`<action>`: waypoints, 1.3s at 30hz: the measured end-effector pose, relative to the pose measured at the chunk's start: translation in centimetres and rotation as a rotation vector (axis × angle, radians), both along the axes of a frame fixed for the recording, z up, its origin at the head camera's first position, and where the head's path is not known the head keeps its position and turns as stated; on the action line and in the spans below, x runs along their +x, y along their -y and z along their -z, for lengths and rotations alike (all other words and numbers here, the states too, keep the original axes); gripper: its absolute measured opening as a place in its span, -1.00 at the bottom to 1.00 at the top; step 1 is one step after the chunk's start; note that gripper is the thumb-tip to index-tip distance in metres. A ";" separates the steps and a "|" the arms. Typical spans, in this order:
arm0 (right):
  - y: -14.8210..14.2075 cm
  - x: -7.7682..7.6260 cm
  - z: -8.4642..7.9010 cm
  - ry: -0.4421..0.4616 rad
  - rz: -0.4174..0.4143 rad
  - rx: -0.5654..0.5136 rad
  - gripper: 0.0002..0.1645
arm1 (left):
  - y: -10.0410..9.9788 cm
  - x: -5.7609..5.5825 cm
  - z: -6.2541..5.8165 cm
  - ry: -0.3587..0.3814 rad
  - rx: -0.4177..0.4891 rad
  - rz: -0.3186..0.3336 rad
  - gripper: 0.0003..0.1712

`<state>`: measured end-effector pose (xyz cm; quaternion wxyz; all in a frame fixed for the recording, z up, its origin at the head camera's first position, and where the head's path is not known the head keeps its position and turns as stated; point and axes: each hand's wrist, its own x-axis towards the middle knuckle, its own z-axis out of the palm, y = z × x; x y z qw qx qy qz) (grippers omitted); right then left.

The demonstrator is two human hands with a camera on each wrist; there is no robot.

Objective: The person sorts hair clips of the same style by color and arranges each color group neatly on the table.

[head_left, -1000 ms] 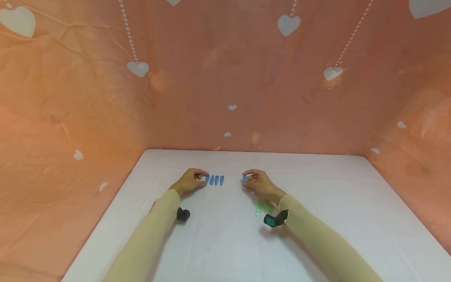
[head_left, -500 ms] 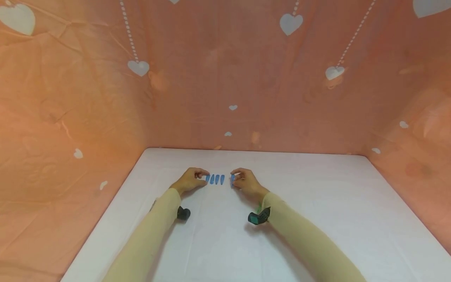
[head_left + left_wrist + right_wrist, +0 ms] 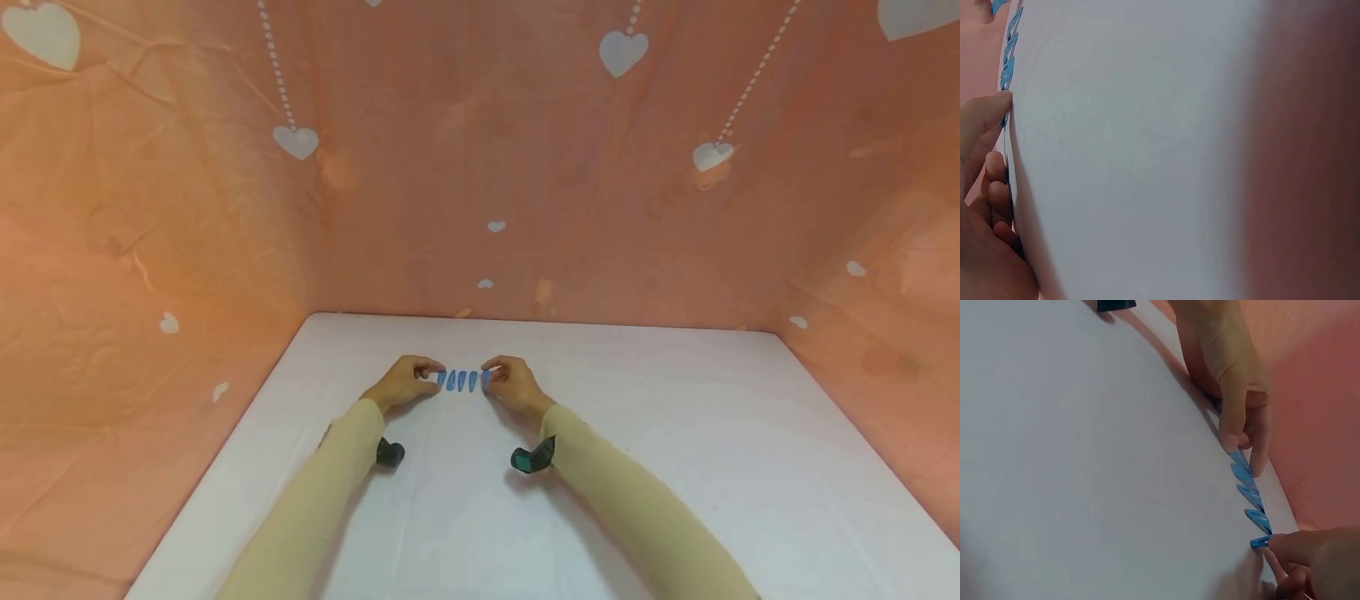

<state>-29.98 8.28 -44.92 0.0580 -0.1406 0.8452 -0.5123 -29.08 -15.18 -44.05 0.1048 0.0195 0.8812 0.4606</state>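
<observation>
Several blue snap hair clips (image 3: 461,382) stand side by side in a short row on the white table. My left hand (image 3: 401,382) holds the leftmost blue hair clip (image 3: 1239,460) end to end between thumb and finger. At the right end of the row, my right hand (image 3: 516,387) pinches another blue hair clip (image 3: 1261,541), its tip close beside the neighbouring clip. In the left wrist view, the clips (image 3: 1007,72) run up the left edge past my left thumb, which partly covers the nearest one.
The white table (image 3: 675,400) reaches back to an orange cloth backdrop (image 3: 405,208) printed with white hearts. A dark wrist camera (image 3: 390,454) sits on my left sleeve and another wrist camera (image 3: 532,458) on my right one, both low over the table.
My right hand has moved left with its blue hair clip, up to the end of the row. The green clips seen earlier are now hidden behind my right arm. My left hand stays put.
</observation>
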 end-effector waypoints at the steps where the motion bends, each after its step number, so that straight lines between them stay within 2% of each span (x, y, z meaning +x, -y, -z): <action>1: 0.0 0.0 0.0 -0.003 0.002 0.014 -0.59 | 0.0 0.0 0.0 0.003 0.002 -0.001 -0.54; 7: -0.1 -0.2 -0.1 -0.010 -0.018 0.126 -0.57 | 0.1 -0.1 0.1 -0.006 -0.006 0.005 -0.54; 10: 0.0 -0.2 -0.1 -0.041 -0.030 0.187 -0.57 | 0.2 -0.2 0.2 -0.006 -0.006 0.004 -0.55; 15: 0.3 -0.3 0.1 -0.060 -0.003 0.247 -0.60 | 0.3 -0.4 0.3 -0.011 0.000 0.012 -0.55; 20: 0.6 -0.2 0.2 -0.050 0.028 0.255 -0.60 | 0.3 -0.4 0.3 -0.005 0.001 0.008 -0.55; 27: 0.6 -0.2 0.1 -0.067 0.026 0.279 -0.60 | 0.2 -0.4 0.1 -0.013 0.000 0.021 -0.54; 32: 0.7 -0.2 -0.1 -0.045 0.032 0.292 -0.59 | 0.2 -0.4 0.1 -0.023 -0.005 0.017 -0.54; 39: 0.5 -0.2 -0.2 -0.027 0.024 0.287 -0.58 | 0.2 -0.3 0.3 0.004 0.036 0.006 -0.54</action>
